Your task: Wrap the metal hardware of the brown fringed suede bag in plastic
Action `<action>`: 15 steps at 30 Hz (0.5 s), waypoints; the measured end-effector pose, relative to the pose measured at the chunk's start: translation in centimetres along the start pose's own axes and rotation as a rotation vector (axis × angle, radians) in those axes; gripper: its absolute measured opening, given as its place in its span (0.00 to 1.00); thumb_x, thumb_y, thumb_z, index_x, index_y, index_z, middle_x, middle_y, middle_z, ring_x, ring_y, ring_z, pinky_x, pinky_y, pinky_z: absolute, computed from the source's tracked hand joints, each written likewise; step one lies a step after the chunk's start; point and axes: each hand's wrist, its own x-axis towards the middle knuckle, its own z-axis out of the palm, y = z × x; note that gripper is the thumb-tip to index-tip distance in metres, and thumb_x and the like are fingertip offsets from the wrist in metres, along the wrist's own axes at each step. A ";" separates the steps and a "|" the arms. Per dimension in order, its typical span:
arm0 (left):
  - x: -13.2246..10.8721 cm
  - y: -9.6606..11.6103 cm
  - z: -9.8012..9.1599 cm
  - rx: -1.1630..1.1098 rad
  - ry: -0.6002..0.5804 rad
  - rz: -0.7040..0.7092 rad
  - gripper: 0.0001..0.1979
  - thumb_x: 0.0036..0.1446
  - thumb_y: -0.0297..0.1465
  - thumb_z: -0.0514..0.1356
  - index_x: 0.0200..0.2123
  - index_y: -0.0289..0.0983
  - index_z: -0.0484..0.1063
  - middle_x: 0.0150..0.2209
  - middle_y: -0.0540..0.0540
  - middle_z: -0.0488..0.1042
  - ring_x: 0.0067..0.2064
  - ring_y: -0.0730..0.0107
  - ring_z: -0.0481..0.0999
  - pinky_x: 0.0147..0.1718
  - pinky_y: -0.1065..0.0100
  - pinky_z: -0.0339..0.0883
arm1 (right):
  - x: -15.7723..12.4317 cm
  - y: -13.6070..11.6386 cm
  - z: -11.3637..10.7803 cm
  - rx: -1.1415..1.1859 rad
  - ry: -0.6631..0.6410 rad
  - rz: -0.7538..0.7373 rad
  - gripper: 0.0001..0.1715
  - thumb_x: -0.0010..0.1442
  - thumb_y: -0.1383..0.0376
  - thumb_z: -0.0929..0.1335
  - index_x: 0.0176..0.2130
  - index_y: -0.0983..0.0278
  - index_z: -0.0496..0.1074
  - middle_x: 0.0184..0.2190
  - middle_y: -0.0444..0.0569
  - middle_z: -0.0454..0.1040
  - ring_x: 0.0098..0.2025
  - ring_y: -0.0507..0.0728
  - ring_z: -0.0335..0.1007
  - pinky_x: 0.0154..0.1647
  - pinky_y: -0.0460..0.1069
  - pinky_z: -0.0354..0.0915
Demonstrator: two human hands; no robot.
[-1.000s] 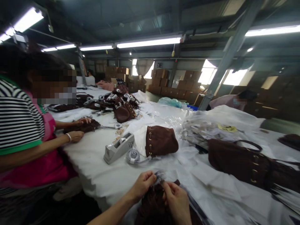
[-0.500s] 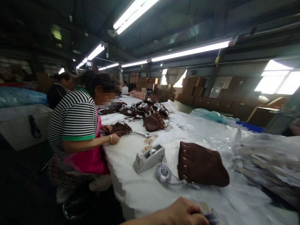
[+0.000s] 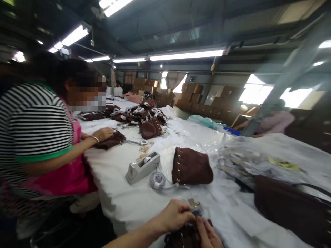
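Note:
At the bottom of the view, my left hand [image 3: 177,215] is closed, its fingers pinching a grey plastic-wrapped strap [image 3: 198,209]. The thumb and fingers of my right hand [image 3: 208,234] close on the same strap from the other side. A small tan tag [image 3: 192,202] sticks up beside the fingertips. Right below them lies a dark brown drawstring bag [image 3: 182,237], partly hidden by my hands and the frame edge. Farther up the table lie another brown drawstring bag [image 3: 193,166] with metal eyelets and a coiled grey-wrapped strap [image 3: 157,179].
A grey tape dispenser [image 3: 143,167] stands left of the coil. Brown bags [image 3: 151,128] are heaped farther back. A co-worker in a striped shirt [image 3: 43,120] handles a bag at left. At right are a large brown bag [image 3: 287,206] and plastic-covered material [image 3: 245,162].
The view has swung right, so things shift left. My right hand and the brown bag under my hands have come into view. The co-worker's hand has moved over the bag.

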 end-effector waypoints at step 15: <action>-0.4 -1.6 1.3 -0.567 -0.028 -0.141 0.19 0.43 0.42 0.68 0.30 0.30 0.74 0.24 0.49 0.70 0.24 0.75 0.64 0.25 0.72 0.57 | 0.4 0.4 1.9 -0.083 -0.048 -0.072 0.38 0.46 0.33 0.63 0.22 0.65 0.68 0.15 0.42 0.61 0.19 0.51 0.56 0.19 0.46 0.57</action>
